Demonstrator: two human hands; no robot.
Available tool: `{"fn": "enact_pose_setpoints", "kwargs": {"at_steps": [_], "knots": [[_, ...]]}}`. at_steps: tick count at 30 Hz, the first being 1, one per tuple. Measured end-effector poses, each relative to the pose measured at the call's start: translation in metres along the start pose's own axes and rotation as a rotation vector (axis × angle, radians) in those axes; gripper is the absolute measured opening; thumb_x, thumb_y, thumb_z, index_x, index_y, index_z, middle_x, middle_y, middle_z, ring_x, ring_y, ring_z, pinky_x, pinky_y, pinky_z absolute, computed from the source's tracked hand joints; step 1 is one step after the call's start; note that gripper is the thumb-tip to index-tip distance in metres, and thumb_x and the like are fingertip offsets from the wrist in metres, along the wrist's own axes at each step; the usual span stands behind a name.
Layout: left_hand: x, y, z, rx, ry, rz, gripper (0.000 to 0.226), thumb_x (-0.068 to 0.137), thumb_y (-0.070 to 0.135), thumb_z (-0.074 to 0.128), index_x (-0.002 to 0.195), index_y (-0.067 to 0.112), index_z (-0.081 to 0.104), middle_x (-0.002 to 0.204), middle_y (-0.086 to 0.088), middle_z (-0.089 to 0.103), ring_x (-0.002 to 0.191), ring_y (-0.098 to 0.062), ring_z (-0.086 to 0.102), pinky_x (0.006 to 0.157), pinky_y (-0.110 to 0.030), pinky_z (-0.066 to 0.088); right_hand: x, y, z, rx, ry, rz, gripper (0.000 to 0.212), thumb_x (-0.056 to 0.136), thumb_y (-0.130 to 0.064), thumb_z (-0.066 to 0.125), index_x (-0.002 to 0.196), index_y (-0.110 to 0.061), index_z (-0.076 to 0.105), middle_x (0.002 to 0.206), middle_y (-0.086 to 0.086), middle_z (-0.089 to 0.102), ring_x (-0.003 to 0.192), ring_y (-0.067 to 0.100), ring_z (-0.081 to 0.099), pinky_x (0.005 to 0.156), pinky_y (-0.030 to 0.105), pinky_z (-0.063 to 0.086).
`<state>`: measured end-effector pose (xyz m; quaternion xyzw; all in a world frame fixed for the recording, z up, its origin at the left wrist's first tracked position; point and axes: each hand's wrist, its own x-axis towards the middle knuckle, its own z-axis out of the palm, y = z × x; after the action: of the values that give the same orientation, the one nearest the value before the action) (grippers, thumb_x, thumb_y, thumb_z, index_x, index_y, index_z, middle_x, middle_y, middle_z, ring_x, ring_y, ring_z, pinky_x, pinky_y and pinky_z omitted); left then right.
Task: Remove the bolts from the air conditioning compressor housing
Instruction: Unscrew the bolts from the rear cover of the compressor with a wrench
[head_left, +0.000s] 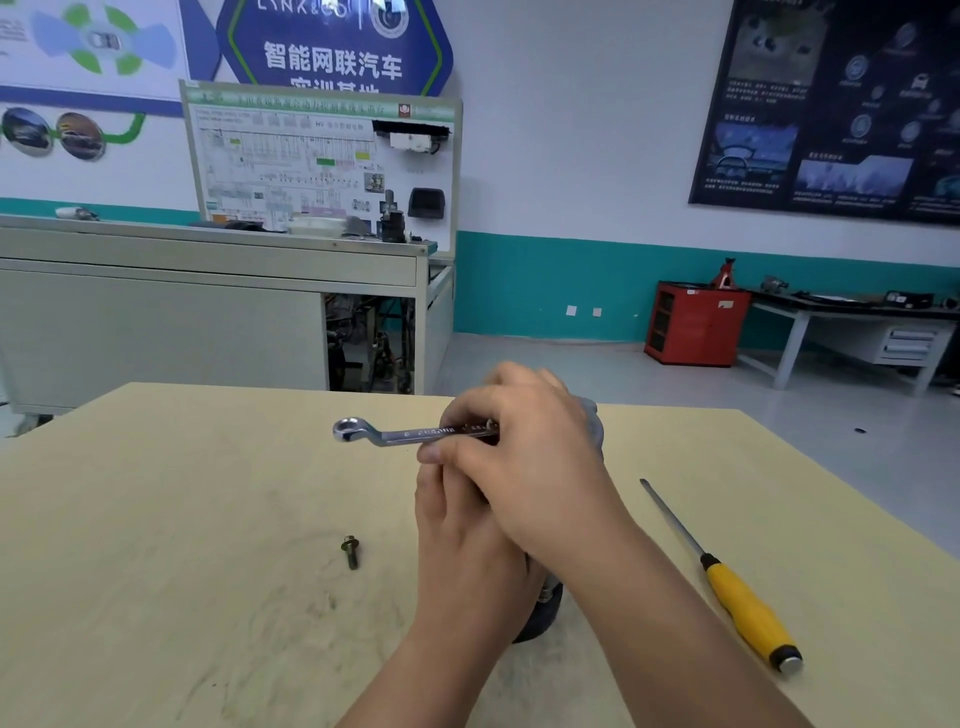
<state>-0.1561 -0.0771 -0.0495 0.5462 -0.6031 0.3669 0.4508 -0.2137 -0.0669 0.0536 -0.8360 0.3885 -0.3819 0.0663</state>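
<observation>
Our right hand (530, 457) grips the wrench (405, 434), fingers curled round its shaft, with the ring end pointing left in the air. Our left hand (457, 540) lies under it against the compressor (592, 423), which stands on the bench (182, 519) and is mostly hidden by both hands; we cannot tell whether the left hand grasps it. One bolt (351, 552) lies loose on the bench to the left of the hands. A screwdriver (743, 603) with a yellow handle lies to the right.

Wall sign (332, 57): 智能网联汽车 (LYNK&CO above, faint).
</observation>
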Motion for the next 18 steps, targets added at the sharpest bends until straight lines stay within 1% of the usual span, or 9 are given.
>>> {"fn": "enact_pose_setpoints", "kwargs": {"at_steps": [2,5,7,9,11,13,15,16,18], "knots": [[0.0,-0.001,0.001,0.018,0.035,0.01,0.038,0.08,0.018,0.042,0.111,-0.001,0.052,0.094,-0.025,0.067,0.099,-0.036,0.043,0.093,-0.045,0.03,-0.009,0.006,0.003,0.027,0.097,-0.094,0.011,0.081,-0.03,0.07,0.09,-0.024,0.075,0.082,-0.01,0.05,0.088,0.005,0.035,0.075,0.026,0.027],[0.001,-0.004,0.001,-0.055,-0.006,-0.022,0.035,0.093,0.016,0.033,0.102,0.0,0.062,0.091,-0.02,0.066,0.096,-0.039,0.055,0.089,-0.042,0.033,-0.025,0.015,0.008,0.077,0.262,-0.222,0.014,0.079,-0.008,0.067,0.087,-0.016,0.075,0.084,-0.005,0.059,0.086,0.012,0.05,0.077,0.028,0.041],[-0.001,-0.01,0.002,-0.176,-0.046,-0.03,0.042,0.096,0.021,0.032,0.103,0.002,0.068,0.104,-0.016,0.065,0.107,-0.037,0.055,0.098,-0.044,0.034,-0.033,0.023,0.011,0.107,0.387,-0.296,0.018,0.076,0.0,0.064,0.087,-0.011,0.074,0.084,-0.001,0.063,0.082,0.016,0.057,0.077,0.031,0.046],[-0.003,-0.014,0.001,-0.266,-0.083,-0.056,0.047,0.099,0.032,0.029,0.116,0.007,0.065,0.124,-0.016,0.059,0.123,-0.035,0.048,0.106,-0.047,0.032,-0.038,0.034,0.013,0.162,0.46,-0.343,0.022,0.076,0.005,0.062,0.09,-0.007,0.074,0.089,0.001,0.068,0.088,0.016,0.062,0.088,0.035,0.048],[-0.006,-0.016,0.001,-0.347,-0.05,-0.091,0.044,0.099,0.041,0.03,0.125,0.015,0.055,0.136,-0.016,0.047,0.127,-0.034,0.04,0.107,-0.041,0.03,-0.044,0.046,0.015,0.252,0.489,-0.351,0.023,0.079,0.005,0.061,0.096,-0.005,0.073,0.097,0.001,0.069,0.097,0.012,0.064,0.099,0.037,0.044],[-0.007,-0.015,0.001,-0.459,0.046,-0.123,0.04,0.096,0.046,0.041,0.123,0.017,0.043,0.137,-0.011,0.038,0.124,-0.029,0.036,0.106,-0.034,0.029,-0.049,0.05,0.021,0.34,0.536,-0.335,0.034,0.08,0.01,0.058,0.105,-0.009,0.07,0.103,-0.001,0.069,0.103,0.008,0.062,0.097,0.031,0.046],[-0.008,-0.014,0.001,-0.522,0.106,-0.197,0.051,0.087,0.051,0.054,0.125,0.021,0.038,0.135,-0.006,0.035,0.124,-0.021,0.034,0.107,-0.027,0.028,-0.053,0.049,0.027,0.549,0.622,-0.248,0.042,0.085,0.004,0.054,0.113,-0.024,0.067,0.104,-0.004,0.07,0.106,0.009,0.062,0.094,0.022,0.047],[-0.009,-0.015,0.001,-0.538,0.118,-0.267,0.061,0.079,0.052,0.062,0.127,0.024,0.035,0.135,-0.004,0.034,0.125,-0.017,0.032,0.107,-0.023,0.026,-0.053,0.047,0.029,0.685,0.668,-0.171,0.036,0.09,-0.007,0.051,0.112,-0.032,0.064,0.102,-0.004,0.071,0.106,0.013,0.063,0.095,0.024,0.047],[-0.011,-0.016,0.0,-0.601,0.074,-0.436,0.079,0.063,0.056,0.068,0.13,0.038,0.03,0.137,0.001,0.032,0.128,-0.011,0.03,0.107,-0.014,0.023,-0.05,0.045,0.032,0.9,0.741,-0.016,0.02,0.093,-0.025,0.044,0.108,-0.033,0.056,0.098,0.003,0.072,0.103,0.023,0.065,0.097,0.036,0.048]]}}
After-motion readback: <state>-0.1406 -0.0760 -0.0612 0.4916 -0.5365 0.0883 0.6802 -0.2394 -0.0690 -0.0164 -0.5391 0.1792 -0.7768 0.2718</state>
